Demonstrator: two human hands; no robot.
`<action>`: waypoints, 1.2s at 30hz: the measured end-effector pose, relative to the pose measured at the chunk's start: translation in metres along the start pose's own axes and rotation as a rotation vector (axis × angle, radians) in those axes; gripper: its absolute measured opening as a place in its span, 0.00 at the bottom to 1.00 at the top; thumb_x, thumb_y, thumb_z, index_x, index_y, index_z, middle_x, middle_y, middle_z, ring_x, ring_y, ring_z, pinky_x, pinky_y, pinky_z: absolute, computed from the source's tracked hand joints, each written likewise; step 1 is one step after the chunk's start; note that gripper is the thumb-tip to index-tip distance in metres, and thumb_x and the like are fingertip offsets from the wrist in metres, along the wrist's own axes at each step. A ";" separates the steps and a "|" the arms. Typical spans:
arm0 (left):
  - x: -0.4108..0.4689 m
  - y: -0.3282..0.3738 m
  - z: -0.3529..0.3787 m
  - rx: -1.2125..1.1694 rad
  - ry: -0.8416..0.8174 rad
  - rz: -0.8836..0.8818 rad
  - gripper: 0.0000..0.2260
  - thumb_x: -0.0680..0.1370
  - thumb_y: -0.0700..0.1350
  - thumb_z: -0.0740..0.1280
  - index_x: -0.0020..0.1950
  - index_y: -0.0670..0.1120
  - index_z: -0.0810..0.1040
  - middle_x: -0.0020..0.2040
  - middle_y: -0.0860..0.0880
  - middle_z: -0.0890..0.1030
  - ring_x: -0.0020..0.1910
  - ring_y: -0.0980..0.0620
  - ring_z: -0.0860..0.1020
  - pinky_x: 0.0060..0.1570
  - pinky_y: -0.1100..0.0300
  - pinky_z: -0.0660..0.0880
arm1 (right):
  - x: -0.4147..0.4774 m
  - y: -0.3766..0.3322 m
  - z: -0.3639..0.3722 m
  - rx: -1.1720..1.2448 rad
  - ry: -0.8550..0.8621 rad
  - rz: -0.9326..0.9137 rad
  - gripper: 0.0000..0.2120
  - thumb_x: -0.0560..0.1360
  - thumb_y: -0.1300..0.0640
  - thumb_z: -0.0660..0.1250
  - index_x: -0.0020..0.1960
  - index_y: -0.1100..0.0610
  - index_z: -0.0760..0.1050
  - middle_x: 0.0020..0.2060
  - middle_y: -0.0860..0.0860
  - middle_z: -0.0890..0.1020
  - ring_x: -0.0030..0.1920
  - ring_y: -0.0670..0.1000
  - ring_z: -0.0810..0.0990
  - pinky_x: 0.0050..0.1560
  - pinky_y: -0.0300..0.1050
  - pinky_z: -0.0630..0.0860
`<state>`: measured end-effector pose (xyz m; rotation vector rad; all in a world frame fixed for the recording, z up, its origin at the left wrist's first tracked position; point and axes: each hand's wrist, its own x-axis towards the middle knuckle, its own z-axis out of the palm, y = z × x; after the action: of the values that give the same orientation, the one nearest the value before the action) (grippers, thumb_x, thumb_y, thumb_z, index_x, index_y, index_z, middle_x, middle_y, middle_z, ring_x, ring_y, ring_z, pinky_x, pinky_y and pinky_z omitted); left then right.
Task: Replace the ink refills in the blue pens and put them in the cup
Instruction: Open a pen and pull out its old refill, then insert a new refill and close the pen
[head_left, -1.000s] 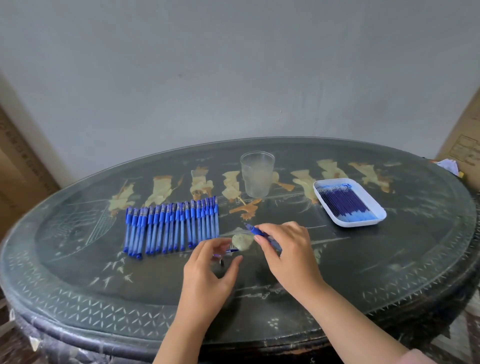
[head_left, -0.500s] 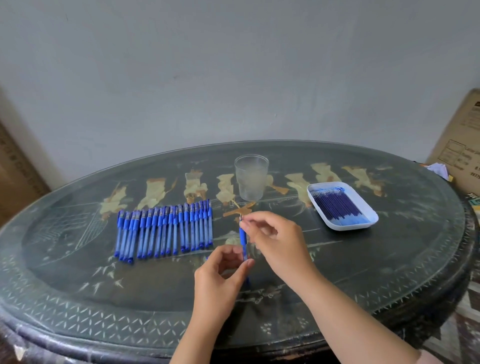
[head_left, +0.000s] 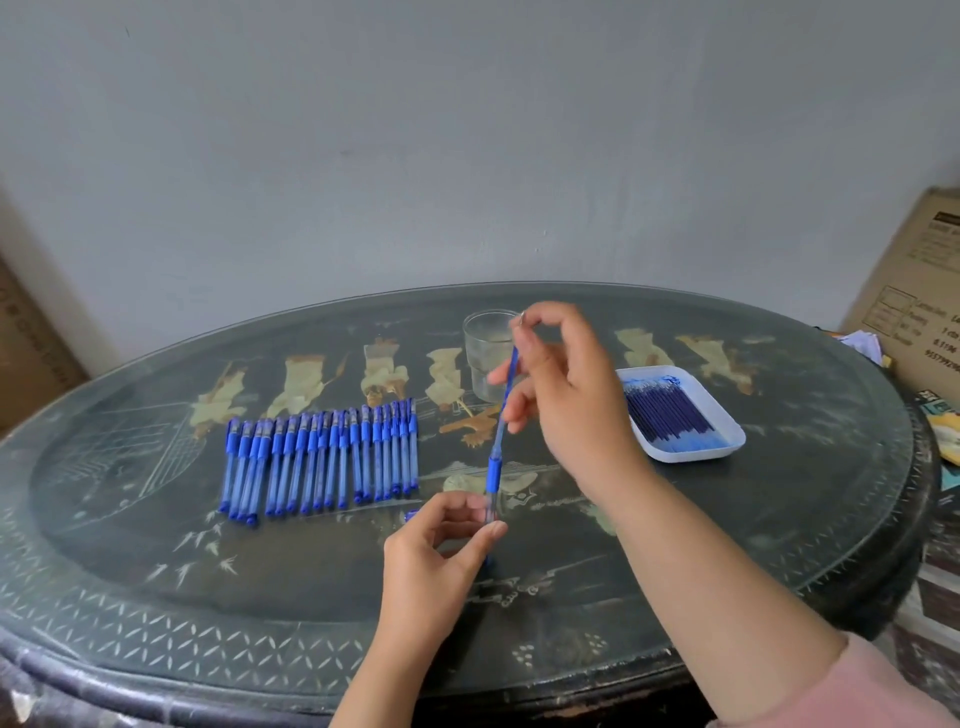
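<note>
So the pen (head_left: 493, 475) is up off the table (head_left: 156, 597), standing nearly upright between the two hands. The left hand (head_left: 436, 561) is low, with thumb and fingers curled round the clear bottom part of the barrel. The right hand (head_left: 571, 395) is higher and pinches the top of the refill (head_left: 502, 426), which sticks out of the pen's upper end and leans a bit right. That hand sits right in front of the cup (head_left: 480, 358). The rest of the pens (head_left: 322, 457) lie in a neat row left of the hands. The white tray (head_left: 691, 456) of spare refills (head_left: 667, 415) is off to the right, near the right wrist but not touching it.
</note>
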<state>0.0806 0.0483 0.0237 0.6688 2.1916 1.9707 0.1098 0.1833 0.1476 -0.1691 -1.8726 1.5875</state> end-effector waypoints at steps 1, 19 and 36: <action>0.000 0.000 0.000 -0.005 0.001 -0.005 0.10 0.70 0.37 0.77 0.45 0.50 0.82 0.41 0.54 0.84 0.40 0.57 0.83 0.37 0.66 0.78 | 0.003 -0.002 -0.004 0.006 0.014 -0.006 0.05 0.82 0.57 0.60 0.49 0.48 0.71 0.36 0.54 0.83 0.26 0.51 0.75 0.30 0.45 0.77; 0.002 0.003 -0.005 -0.092 0.063 0.008 0.09 0.71 0.39 0.76 0.48 0.50 0.83 0.43 0.53 0.84 0.42 0.55 0.83 0.41 0.65 0.78 | 0.020 -0.005 -0.050 -0.005 0.170 -0.054 0.12 0.83 0.59 0.60 0.55 0.45 0.78 0.38 0.49 0.83 0.34 0.47 0.73 0.36 0.39 0.77; 0.062 -0.018 -0.049 0.070 0.467 0.036 0.09 0.74 0.44 0.74 0.53 0.50 0.80 0.46 0.57 0.83 0.44 0.62 0.81 0.41 0.75 0.73 | 0.035 0.146 -0.075 -0.971 0.194 0.381 0.15 0.78 0.65 0.61 0.58 0.57 0.82 0.52 0.56 0.84 0.56 0.58 0.79 0.52 0.48 0.77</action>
<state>0.0027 0.0269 0.0254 0.2711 2.5236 2.2620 0.0785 0.2997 0.0306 -1.1014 -2.3800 0.6854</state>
